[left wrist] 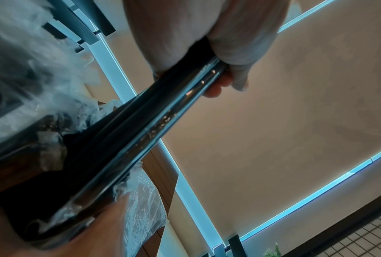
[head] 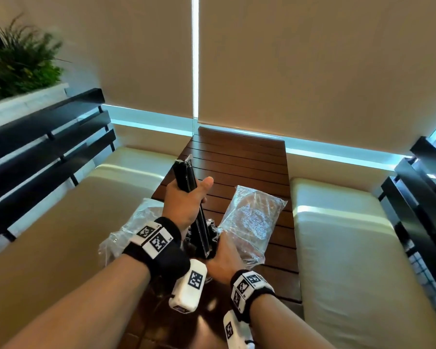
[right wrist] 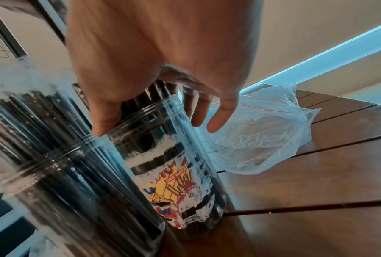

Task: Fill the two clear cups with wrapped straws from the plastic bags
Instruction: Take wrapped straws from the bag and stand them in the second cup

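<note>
My left hand (head: 189, 195) (left wrist: 209, 57) grips a bundle of black wrapped straws (head: 186, 177) (left wrist: 152, 130), tilted, its lower end down among the cups by my right hand. My right hand (head: 220, 258) (right wrist: 156, 127) holds the mouth of a clear cup with a colourful label (right wrist: 174, 173), thumb on the near rim and fingers down the far side. Black straws stand inside that cup. Beside it a second clear cup (right wrist: 79, 182) is packed with black straws. In the head view my hands hide both cups.
A crumpled clear plastic bag (head: 252, 217) (right wrist: 262, 139) lies on the slatted wooden table (head: 237, 157) to the right of the cups; another bag (head: 136, 222) lies to the left. Cream bench cushions (head: 337, 235) flank the table. A planter (head: 18, 64) stands far left.
</note>
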`<state>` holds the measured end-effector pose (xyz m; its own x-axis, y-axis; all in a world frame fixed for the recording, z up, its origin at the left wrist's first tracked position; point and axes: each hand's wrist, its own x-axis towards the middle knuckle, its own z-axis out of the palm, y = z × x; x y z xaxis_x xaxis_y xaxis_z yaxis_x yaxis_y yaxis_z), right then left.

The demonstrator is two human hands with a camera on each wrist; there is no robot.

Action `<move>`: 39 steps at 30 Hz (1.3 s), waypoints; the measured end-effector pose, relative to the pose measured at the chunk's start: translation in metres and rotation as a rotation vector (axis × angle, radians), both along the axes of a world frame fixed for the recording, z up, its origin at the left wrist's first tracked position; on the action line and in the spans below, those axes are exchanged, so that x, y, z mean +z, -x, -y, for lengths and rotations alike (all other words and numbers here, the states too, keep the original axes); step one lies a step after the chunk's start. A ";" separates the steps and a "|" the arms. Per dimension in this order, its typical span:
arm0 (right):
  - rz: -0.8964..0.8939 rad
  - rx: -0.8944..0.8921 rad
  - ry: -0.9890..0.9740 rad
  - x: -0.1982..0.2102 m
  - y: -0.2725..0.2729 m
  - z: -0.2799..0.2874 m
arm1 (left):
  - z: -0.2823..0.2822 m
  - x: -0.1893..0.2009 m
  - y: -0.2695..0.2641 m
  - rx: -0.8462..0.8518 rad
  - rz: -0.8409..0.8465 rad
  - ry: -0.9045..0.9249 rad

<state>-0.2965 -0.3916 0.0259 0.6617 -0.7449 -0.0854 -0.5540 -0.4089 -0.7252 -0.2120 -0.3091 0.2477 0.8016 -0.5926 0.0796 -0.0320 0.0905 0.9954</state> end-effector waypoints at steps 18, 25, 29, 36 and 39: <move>0.166 0.059 -0.028 0.091 0.021 -0.015 | -0.004 -0.017 -0.009 -0.108 0.059 -0.087; 0.157 0.024 -0.021 0.090 0.026 -0.016 | 0.009 -0.027 -0.007 0.018 0.022 -0.064; 0.120 0.089 -0.098 0.091 0.032 -0.014 | 0.014 -0.028 -0.008 0.060 -0.005 -0.010; 0.074 0.120 -0.138 0.095 0.039 -0.013 | 0.012 -0.029 -0.007 0.088 0.002 -0.033; 0.089 0.098 -0.141 0.092 0.043 -0.020 | 0.011 -0.028 -0.001 0.104 0.008 -0.036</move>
<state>-0.3396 -0.3720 0.1178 0.7399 -0.6614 -0.1227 -0.4479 -0.3483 -0.8235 -0.2107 -0.3200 0.2193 0.8584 -0.5086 0.0663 -0.0470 0.0508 0.9976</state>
